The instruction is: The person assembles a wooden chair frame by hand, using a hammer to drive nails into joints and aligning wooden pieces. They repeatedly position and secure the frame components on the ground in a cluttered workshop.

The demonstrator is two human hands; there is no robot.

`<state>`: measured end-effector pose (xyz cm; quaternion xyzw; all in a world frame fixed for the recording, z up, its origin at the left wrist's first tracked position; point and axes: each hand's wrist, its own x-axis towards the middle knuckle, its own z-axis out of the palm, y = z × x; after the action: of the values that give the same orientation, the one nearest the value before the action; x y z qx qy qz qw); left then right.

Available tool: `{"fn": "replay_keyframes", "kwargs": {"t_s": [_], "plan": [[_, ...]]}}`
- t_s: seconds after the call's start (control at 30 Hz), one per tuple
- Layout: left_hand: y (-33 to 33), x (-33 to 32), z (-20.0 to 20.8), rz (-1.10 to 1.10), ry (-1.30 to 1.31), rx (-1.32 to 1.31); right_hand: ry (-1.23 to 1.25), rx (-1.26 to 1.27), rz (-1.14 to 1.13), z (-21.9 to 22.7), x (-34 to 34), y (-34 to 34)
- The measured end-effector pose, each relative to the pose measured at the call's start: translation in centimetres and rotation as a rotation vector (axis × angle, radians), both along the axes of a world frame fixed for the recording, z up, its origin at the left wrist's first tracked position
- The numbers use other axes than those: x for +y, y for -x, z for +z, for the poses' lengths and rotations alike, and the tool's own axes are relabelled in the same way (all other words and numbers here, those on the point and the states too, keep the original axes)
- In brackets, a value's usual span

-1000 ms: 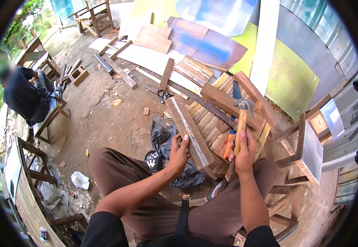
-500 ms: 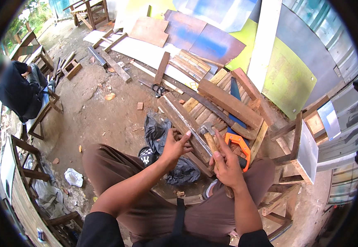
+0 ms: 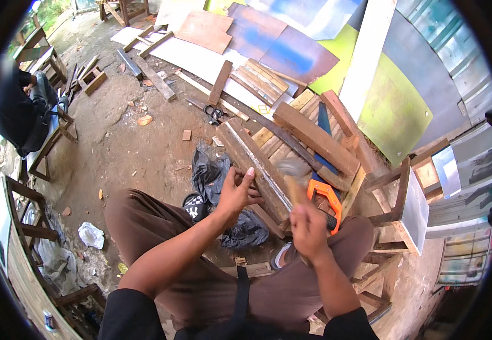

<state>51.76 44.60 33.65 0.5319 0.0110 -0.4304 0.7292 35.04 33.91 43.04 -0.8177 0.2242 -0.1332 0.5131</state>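
A brown wooden beam (image 3: 262, 180) with a pale, whitish strip running along its length slants in front of my knees. My left hand (image 3: 238, 191) grips its left edge, thumb on top and fingers curled at the side. In my right hand (image 3: 311, 231) is a hammer (image 3: 295, 190), closed around the wooden handle. Motion blurs the hammer's head, which hovers by the beam's right side. Just right of it lies a handsaw (image 3: 335, 199) with an orange handle and a black grip. I cannot make out any nail.
Thick timber (image 3: 316, 139) rests on a slatted wooden stack to the right. A black plastic bag (image 3: 212, 173) lies left of the beam. Painted sheets (image 3: 396, 107) lean farther back. Wooden frames (image 3: 407, 207) stand at right. Another person (image 3: 16, 113) sits at far left.
The hammer has gone from sharp to blurred, its head shifting slightly right and up off the beam. My left hand stays on the beam. The whole view has shifted a little.
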Motion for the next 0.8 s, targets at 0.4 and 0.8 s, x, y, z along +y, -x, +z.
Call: {"fn": "replay_keyframes", "kwargs": {"t_s": [0.4,0.8], "plan": [[-0.2,0.0,-0.9,0.006,0.047,0.034,0.168,0.145,0.015,-0.8,0.2,-0.7],[-0.2,0.5,-1.9,-0.049,0.083,0.200,0.267,-0.058,0.096,-1.1,0.4,-0.6]]}}
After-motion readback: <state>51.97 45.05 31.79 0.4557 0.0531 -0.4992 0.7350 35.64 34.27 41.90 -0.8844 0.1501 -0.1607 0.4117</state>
